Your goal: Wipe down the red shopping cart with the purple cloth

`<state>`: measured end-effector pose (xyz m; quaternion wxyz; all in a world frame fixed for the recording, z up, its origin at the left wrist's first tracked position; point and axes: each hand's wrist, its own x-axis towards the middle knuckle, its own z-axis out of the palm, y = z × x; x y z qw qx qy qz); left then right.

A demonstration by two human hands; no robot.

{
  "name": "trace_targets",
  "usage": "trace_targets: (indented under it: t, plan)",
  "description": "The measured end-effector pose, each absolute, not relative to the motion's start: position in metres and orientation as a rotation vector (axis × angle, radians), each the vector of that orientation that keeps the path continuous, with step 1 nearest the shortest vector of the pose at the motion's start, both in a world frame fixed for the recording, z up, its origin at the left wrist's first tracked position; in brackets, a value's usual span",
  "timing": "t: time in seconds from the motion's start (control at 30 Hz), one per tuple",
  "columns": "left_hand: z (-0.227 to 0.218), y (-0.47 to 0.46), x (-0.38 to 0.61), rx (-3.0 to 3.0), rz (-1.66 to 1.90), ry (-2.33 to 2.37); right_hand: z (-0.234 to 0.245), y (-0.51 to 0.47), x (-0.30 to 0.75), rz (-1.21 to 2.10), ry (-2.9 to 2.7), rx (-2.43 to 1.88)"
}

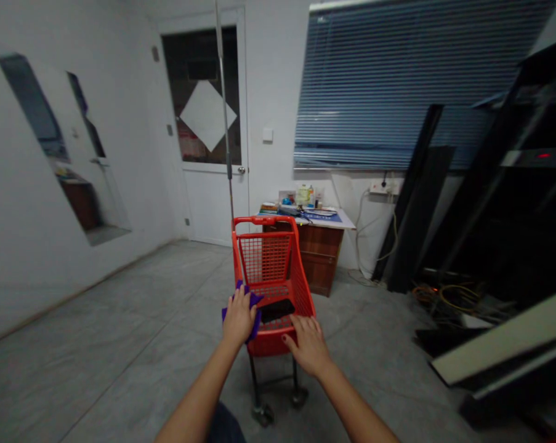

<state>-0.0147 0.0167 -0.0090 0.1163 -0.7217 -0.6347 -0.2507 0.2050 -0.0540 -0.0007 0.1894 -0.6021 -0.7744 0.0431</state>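
Observation:
A red plastic shopping cart (300,277) on dark legs and wheels stands in front of me. My left hand (239,317) presses a purple cloth (255,331) against the cart's left rim, with the cloth bunched under the fingers. At the near right corner, my right hand (309,344) holds the cart's rim, fingers over the edge and thumb apart on the near side. Inside the basket lies a flat black object (278,310); its kind is unclear. A thin metal pole (225,111) rises from the cart's far left side.
Behind the cart is a brown desk (319,261) with bottles and papers on top. A white door (213,200) and a blue-blinded window (374,92) are in the far wall. Dark panels (407,215), cables (457,298) and a rack are on the right; a mirror (69,154) hangs left.

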Motion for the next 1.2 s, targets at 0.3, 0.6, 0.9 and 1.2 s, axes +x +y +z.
trace_targets:
  t: [0.3, 0.6, 0.9, 1.2]
  plan:
    - [-0.035, -0.033, 0.024, -1.877, -0.79, -1.859, 0.006, -0.056, 0.191, 0.276, -2.271, -1.703]
    - [-0.024, -0.033, 0.024, -2.069, -0.948, -1.817, 0.001, -0.063, 0.197, 0.163, -2.232, -1.683]
    - [-0.035, -0.018, -0.03, -1.908, -0.94, -1.948, 0.009, -0.068, 0.179, 0.204, -2.28, -1.608]
    - [-0.059, -0.033, 0.024, -1.985, -1.028, -1.78, 0.004, -0.057, 0.204, 0.077, -2.237, -1.691]
